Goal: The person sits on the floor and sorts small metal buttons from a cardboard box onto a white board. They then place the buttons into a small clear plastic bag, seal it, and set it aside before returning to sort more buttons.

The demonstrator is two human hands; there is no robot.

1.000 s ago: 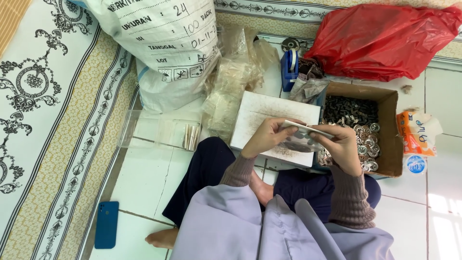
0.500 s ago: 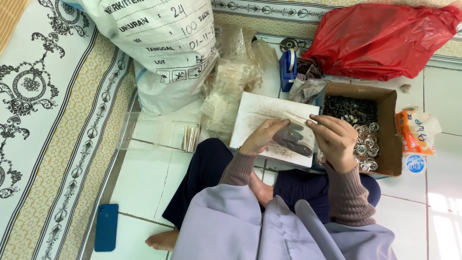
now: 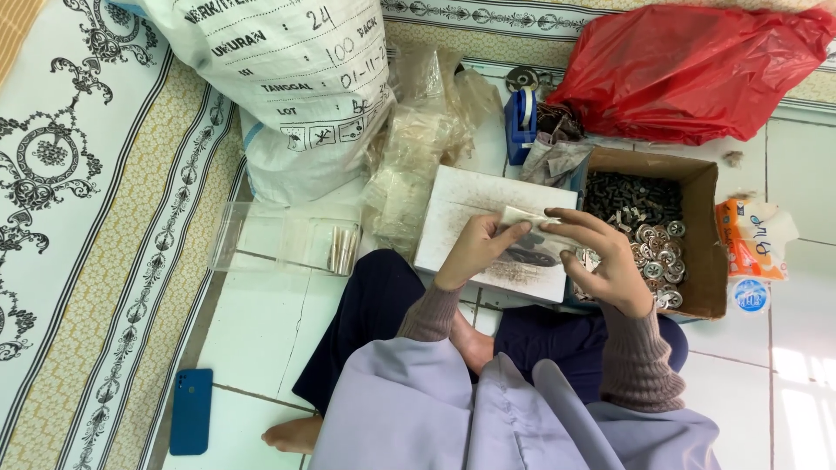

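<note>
My left hand [image 3: 477,249] and my right hand [image 3: 603,258] meet over a white flat board [image 3: 461,213] lying across my lap. Together they hold a small clear plastic packet [image 3: 525,218] by its two ends, fingers pinched on it. Dark small parts lie on the board under the packet. Just right of my right hand stands an open cardboard box [image 3: 704,218] filled with several small metal parts, dark ones at the back and round silvery ones at the front.
A big white printed sack [image 3: 287,78] and a heap of clear plastic bags [image 3: 418,148] sit behind the board. A clear plastic tray [image 3: 283,237] lies left, a blue phone [image 3: 191,411] on the tiles, a red plastic bag [image 3: 697,70] far right, a blue tape dispenser [image 3: 521,122], an orange tissue pack [image 3: 751,239].
My hands have drawn closer together over the board and turned the packet; the right hand moved slightly left from the box's edge. Nothing else has shifted.
</note>
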